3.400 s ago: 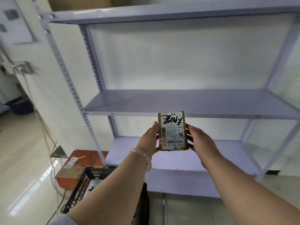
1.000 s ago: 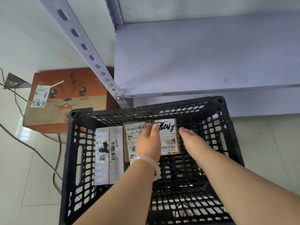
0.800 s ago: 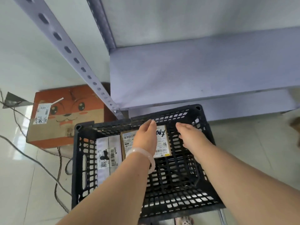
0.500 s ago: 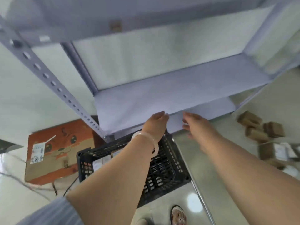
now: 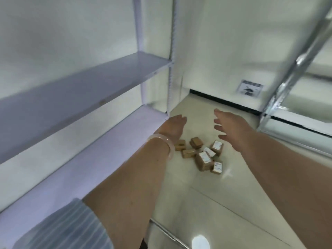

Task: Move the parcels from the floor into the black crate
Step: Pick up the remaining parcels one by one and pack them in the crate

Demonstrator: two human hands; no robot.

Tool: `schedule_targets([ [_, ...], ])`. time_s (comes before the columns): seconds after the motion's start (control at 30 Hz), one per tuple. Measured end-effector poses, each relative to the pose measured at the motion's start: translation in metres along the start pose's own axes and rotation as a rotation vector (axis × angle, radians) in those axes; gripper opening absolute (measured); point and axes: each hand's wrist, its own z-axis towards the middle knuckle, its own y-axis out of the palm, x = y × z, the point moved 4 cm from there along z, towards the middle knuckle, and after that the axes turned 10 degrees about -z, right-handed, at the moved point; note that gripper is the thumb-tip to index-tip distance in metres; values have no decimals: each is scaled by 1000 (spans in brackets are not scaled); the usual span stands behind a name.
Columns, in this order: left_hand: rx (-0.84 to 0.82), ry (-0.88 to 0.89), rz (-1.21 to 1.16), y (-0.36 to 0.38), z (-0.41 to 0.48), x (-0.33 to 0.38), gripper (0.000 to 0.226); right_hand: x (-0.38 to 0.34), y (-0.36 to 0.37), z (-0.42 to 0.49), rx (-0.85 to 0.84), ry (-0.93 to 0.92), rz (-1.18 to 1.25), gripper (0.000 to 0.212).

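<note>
From the head view, the left hand (image 5: 173,127), with a pale bracelet (image 5: 162,141) at its wrist, and the right hand (image 5: 231,128) are stretched forward, fingers (image 5: 218,121) released and straight, holding nothing. Small brown parcels (image 5: 203,160) lie clustered on the floor (image 5: 233,203), seen between the forearms, near the grey shelf (image 5: 89,78).

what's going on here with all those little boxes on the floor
A person is reaching both bare hands toward a cluster of small brown parcels lying on the floor beside a grey shelf unit. The left hand and right hand are both open and empty, short of the parcels and touching none yet. The black crate they belong in is out of view.
</note>
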Motion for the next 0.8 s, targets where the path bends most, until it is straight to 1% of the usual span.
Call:
schedule_targets([
  [0.1,-48,-7,9,63,31,13,46,20,-58,30,42,29,77,33],
  [0.27,-63,-47,25,152,99,20,47,62,-137,102,54,62,72,35],
  [0.4,-50,-86,65,201,149,19,46,79,-186,160,34,64,17,57],
  [0.43,-44,-90,73,209,160,17,46,81,-194,175,28,61,16,60],
  [0.5,-28,-105,62,222,182,9,46,85,-205,203,8,57,20,61],
  [0.6,42,-170,9,231,210,-6,47,97,-207,240,-35,67,14,59],
  [0.7,66,-220,45,235,244,-21,46,116,-200,278,-79,90,2,56],
  [0.8,81,-265,83,237,289,-42,39,131,-193,324,-95,130,-33,52],
])
